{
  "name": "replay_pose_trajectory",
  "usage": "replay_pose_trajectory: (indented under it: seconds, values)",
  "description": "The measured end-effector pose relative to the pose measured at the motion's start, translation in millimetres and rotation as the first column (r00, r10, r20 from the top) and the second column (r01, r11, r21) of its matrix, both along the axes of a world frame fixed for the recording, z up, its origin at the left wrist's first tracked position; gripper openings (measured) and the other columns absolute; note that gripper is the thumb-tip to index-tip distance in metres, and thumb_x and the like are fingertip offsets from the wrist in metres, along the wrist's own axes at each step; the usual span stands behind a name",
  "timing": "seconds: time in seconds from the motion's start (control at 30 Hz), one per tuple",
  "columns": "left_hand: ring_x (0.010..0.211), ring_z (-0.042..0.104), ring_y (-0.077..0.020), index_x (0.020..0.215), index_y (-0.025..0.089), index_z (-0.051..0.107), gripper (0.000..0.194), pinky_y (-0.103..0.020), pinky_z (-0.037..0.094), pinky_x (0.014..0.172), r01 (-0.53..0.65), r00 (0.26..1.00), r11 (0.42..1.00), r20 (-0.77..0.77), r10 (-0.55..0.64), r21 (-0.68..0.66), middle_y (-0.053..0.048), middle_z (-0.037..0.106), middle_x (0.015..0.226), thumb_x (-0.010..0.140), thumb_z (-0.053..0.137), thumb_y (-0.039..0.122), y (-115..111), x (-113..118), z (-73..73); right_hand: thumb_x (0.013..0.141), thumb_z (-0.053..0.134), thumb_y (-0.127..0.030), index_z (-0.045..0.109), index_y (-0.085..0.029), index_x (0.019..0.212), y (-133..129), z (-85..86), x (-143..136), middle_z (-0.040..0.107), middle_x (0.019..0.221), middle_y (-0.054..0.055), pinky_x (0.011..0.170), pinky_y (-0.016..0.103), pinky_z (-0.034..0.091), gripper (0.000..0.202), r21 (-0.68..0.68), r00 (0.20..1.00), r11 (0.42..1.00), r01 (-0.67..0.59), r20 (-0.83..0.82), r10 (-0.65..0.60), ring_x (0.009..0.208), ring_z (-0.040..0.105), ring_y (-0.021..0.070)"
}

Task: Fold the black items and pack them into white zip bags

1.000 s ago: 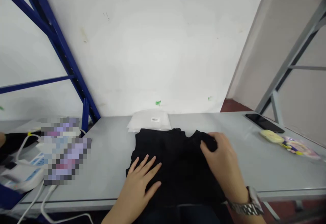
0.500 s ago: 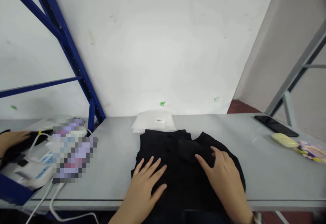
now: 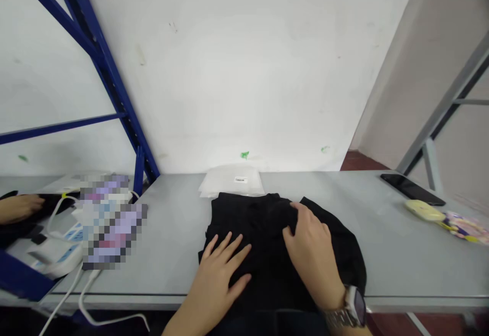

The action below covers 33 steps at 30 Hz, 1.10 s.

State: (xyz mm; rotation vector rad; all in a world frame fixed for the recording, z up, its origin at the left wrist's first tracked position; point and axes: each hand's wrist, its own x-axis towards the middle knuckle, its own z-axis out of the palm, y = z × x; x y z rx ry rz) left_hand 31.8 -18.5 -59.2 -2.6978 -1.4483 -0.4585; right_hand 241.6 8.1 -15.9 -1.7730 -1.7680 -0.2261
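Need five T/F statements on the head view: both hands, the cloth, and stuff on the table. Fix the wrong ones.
1. The left hand lies on the cloth with fingers spread. True.
2. The person wears the watch on the left. False: it is on the right.
3. The phone lies to the right of the cloth. True.
4. The white packet lies between the two hands. False: it is beyond the cloth, by the wall.
5. The right hand touches the cloth. True.

A layered black garment [image 3: 267, 267] covers the tabletop's [image 3: 171, 254] middle.
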Motion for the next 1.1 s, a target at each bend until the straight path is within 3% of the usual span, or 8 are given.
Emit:
replay_pose_trajectory:
  seconds: [0.2, 0.33, 0.47, 0.6, 0.73, 0.87, 0.97, 1.1]
  values:
    - [0.131, 0.037, -0.0296, 0.137, 0.031, 0.039, 0.051, -0.059, 0.031, 0.104, 0.007, 0.999, 1.0, 0.032, -0.007, -0.029, -0.005, 0.045, 0.141, 0.087, 0.051, 0.033, -1, 2, 2.7, 0.076, 0.043, -0.002, 0.052, -0.012, 0.119, -3, 14.3, -47, 0.059, 0.092, 0.012, 0.077, 0.042, 0.044, 0.045, 0.017, 0.951, 0.971, -0.237, 0.207, 0.229, 0.086, 0.054, 0.0262]
    - [0.127, 0.043, -0.029, 0.133, 0.017, 0.043, 0.056, -0.055, 0.031, 0.106, -0.059, 0.988, 0.996, 0.136, 0.067, -0.06, -0.013, 0.055, 0.131, 0.08, 0.058, 0.025, -3, 4, 1.8, 0.069, 0.04, 0.004, 0.043, -0.011, 0.129, -5, -7.1, -57, 0.054, 0.111, 0.013, 0.089, 0.038, 0.048, 0.062, -0.034, 0.84, 0.841, -0.539, 0.053, 0.54, 0.103, 0.053, 0.0241]
    - [0.128, 0.043, -0.0283, 0.127, 0.016, 0.048, 0.049, -0.048, 0.043, 0.101, -0.167, 0.962, 0.981, 0.202, 0.184, -0.099, -0.013, 0.051, 0.135, 0.079, 0.053, 0.021, -4, -7, 3.0, 0.072, 0.041, 0.003, 0.05, -0.009, 0.122, -5, -32.7, -50, 0.047, 0.128, 0.016, 0.101, 0.042, 0.043, 0.052, -0.013, 0.851, 0.853, -0.523, -0.074, 0.52, 0.122, 0.044, 0.0264]
    - [0.125, 0.047, -0.0233, 0.121, 0.024, 0.054, 0.046, -0.05, 0.034, 0.107, -0.08, 0.976, 0.986, 0.191, 0.107, -0.146, -0.005, 0.055, 0.132, 0.077, 0.049, 0.012, -1, -26, 10.6, 0.071, 0.04, 0.006, 0.059, -0.015, 0.11, -4, -43.5, -44, 0.056, 0.125, 0.011, 0.101, 0.048, 0.042, 0.049, -0.03, 0.85, 0.852, -0.523, -0.086, 0.519, 0.124, 0.044, 0.0268]
    - [0.114, 0.056, -0.02, 0.11, 0.026, 0.061, 0.043, -0.048, 0.029, 0.11, 0.008, 0.969, 0.973, 0.243, 0.049, -0.23, -0.001, 0.064, 0.118, 0.074, 0.048, 0.007, 9, -36, 23.8, 0.068, 0.039, 0.007, 0.062, -0.014, 0.105, -2, -41.5, -39, 0.06, 0.12, 0.011, 0.1, 0.047, 0.042, 0.048, -0.03, 0.831, 0.836, -0.548, -0.134, 0.539, 0.122, 0.047, 0.0262]
    - [0.107, 0.058, -0.0203, 0.103, 0.025, 0.061, 0.024, -0.044, 0.034, 0.106, 0.03, 0.903, 0.98, 0.426, 0.057, -0.195, -0.002, 0.067, 0.107, 0.086, 0.046, 0.019, 19, -29, 57.7, 0.071, 0.039, 0.004, 0.062, -0.016, 0.107, -1, -23.4, -30, 0.062, 0.118, 0.01, 0.1, 0.046, 0.042, 0.047, -0.02, 0.776, 0.814, -0.58, -0.317, 0.545, 0.116, 0.053, 0.024]
    - [0.113, 0.054, -0.0225, 0.113, 0.026, 0.054, 0.026, -0.038, 0.043, 0.097, 0.067, 0.798, 0.968, 0.595, 0.094, -0.242, -0.004, 0.06, 0.118, 0.088, 0.048, 0.033, 27, -16, 93.0, 0.075, 0.042, -0.003, 0.064, -0.019, 0.105, -3, -0.9, -19, 0.067, 0.106, 0.006, 0.091, 0.038, 0.048, 0.04, -0.029, 0.596, 0.728, -0.685, -0.596, 0.538, 0.099, 0.061, 0.0203]
    - [0.096, 0.061, -0.0211, 0.115, 0.028, 0.051, 0.037, -0.031, 0.051, 0.078, 0.205, 0.716, 0.85, 0.666, 0.208, -0.486, -0.001, 0.062, 0.108, 0.082, 0.056, 0.044, 49, 6, 115.1, 0.078, 0.054, -0.017, 0.068, -0.018, 0.092, -9, 14.2, -8, 0.07, 0.08, 0.0, 0.064, 0.025, 0.05, 0.02, 0.008, 0.17, 0.497, -0.868, -0.935, 0.311, 0.074, 0.063, 0.0155]
